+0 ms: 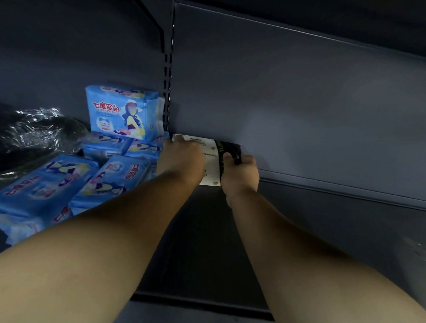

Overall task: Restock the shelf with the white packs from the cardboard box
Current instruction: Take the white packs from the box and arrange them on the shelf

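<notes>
Two bare forearms reach forward from the bottom of the view over the dark shelf [202, 247], the left from the lower left, the right from the lower right; to the left of the left arm lie blue packs [40, 189] flat on the shelf, some overlapping, and beyond them one blue pack [123, 112] stands upright against the back panel [308, 104]; crinkled clear plastic wrap [33, 129] sits at the far left; at the back of the shelf both hands meet on a white pack [211, 158] with a black end, which lies against the back panel, just right of the slotted upright [167, 85] and beside the blue packs; the left hand [182, 159] lies over the pack's left part, fingers stretched forward to its far edge, though whether they curl round it cannot be told; the right hand [241, 172] grips the black end, thumb on top and fingers wrapped round its right side.
</notes>
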Tool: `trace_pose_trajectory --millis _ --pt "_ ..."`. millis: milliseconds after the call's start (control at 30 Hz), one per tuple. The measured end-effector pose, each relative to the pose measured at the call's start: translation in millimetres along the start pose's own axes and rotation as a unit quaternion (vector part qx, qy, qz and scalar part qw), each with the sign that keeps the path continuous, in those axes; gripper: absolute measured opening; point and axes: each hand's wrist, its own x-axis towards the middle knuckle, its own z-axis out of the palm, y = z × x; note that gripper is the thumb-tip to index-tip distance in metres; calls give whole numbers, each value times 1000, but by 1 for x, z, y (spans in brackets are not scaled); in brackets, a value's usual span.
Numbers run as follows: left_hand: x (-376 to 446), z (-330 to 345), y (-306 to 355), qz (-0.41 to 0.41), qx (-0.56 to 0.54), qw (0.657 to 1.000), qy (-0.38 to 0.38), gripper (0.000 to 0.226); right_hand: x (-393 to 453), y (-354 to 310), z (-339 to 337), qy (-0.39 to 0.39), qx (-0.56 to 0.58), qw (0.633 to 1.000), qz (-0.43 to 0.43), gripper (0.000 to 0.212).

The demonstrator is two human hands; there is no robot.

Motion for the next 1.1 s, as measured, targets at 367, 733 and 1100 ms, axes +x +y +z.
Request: trace_pose_trajectory --millis 367,733,1100 --pt "6 -4 0 -18 -88 995 -53 28 3 -5 8 -10 18 1000 21 31" --pt "-4 -28 1 -20 -185 982 -46 33 -15 -14 -17 -81 13 996 37 31" --pt "-39 -55 22 -192 -571 795 -76 31 -52 -50 -55 -87 46 994 53 55"
